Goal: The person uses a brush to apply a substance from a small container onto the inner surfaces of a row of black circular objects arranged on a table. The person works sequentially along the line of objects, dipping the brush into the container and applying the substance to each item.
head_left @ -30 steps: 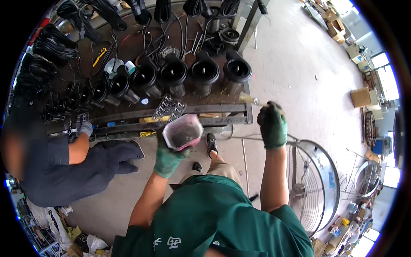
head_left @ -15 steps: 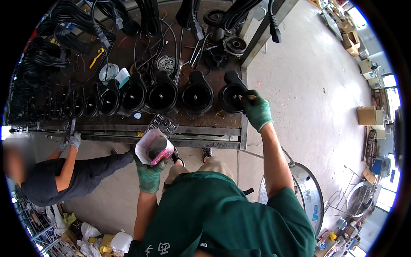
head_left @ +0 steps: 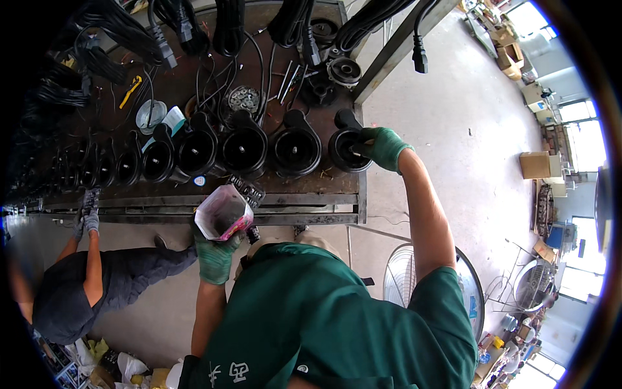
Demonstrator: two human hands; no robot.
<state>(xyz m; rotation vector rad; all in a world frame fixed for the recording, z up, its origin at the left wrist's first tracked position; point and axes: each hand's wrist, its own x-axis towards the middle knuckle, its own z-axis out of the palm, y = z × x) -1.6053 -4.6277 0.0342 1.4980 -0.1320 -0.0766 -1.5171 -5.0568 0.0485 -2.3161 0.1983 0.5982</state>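
My left hand point(head_left: 215, 260), in a green glove, grips a cut-open container point(head_left: 242, 222) with pale walls and pink printing. Dark residue coats its inside; the container is held tilted just off the bench edge. My right hand point(head_left: 385, 149), also green-gloved, is at the rightmost round black housing point(head_left: 341, 159). Its fingers are closed by the metal shaft in the middle; whatever they pinch is hidden. Left of it stands another black housing point(head_left: 295, 152) with its shaft showing, one of a row of several along the front of the bench.
The brown bench point(head_left: 272, 185) has a metal frame. Coiled black cables point(head_left: 228, 29) hang over it. A tub of small metal parts point(head_left: 245, 99) and a yellow tool point(head_left: 130, 92) lie behind the row. A co-worker point(head_left: 107, 279) stands at left; a large fan point(head_left: 403, 272) is at right.
The view has shifted a little. My right hand stays at the rightmost housing, turned slightly, and the tan thing at its fingers no longer shows. My left hand still holds the container.
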